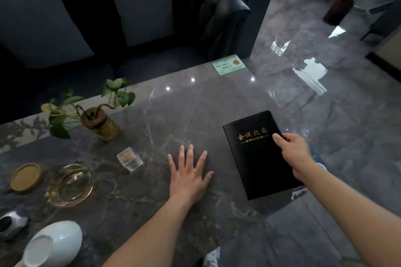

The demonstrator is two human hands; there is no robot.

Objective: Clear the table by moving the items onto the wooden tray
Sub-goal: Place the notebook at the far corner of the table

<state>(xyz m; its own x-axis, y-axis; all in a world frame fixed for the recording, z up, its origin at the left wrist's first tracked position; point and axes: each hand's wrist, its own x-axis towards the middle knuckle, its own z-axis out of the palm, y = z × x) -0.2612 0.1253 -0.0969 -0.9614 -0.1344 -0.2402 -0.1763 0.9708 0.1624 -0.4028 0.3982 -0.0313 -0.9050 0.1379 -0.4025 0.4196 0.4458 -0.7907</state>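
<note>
Table (195,102), left to right: coaster (26,177) and bowl (53,245) at the left edge; ashtray (69,184) beside the coaster; plant (99,123) behind it; box (130,159) (clear, gold contents); left hand (187,176), fingers spread, flat on the marble; notebook (259,154) at the right edge, gripped by the right hand (294,151), thumb on its cover; card (229,64) at the far corner.
</note>
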